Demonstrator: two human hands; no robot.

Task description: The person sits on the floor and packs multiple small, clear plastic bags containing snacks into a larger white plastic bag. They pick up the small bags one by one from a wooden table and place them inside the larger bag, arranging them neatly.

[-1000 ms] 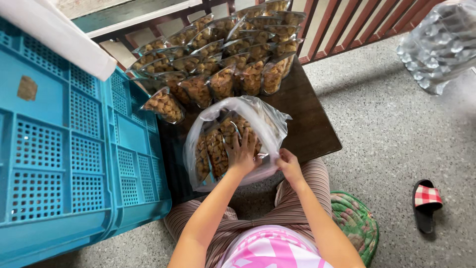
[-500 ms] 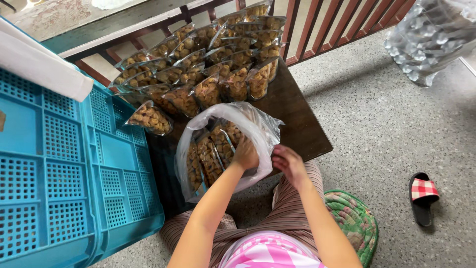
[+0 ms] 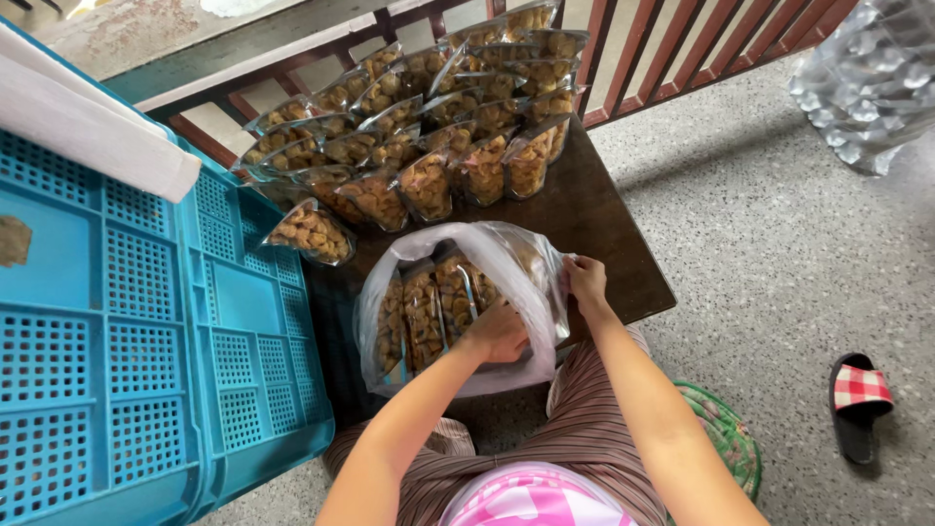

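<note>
Around: blue crate [image 3: 127, 341] at left, rows of snack packs [image 3: 429, 127] behind the bag [image 3: 458, 312], slipper [image 3: 857, 399] at right.
Surface: dark table [image 3: 604, 234], speckled floor, red railing.
Left hand [image 3: 499, 333]: inside the bag, fingers curled on the packs there.
Right hand [image 3: 586, 281]: pinching the bag's rim.
Change: right hand has shifted up to the rim.

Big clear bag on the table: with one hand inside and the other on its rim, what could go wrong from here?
1. The bag sits at the table's near edge, bulging toward the lap; it may slide off if the right hand lets go of the rim.
2. The left hand is pressed among upright packets; pulling out could topple them.
3. One packet lies near the table's left edge by the blue crate and may slip off.
</note>
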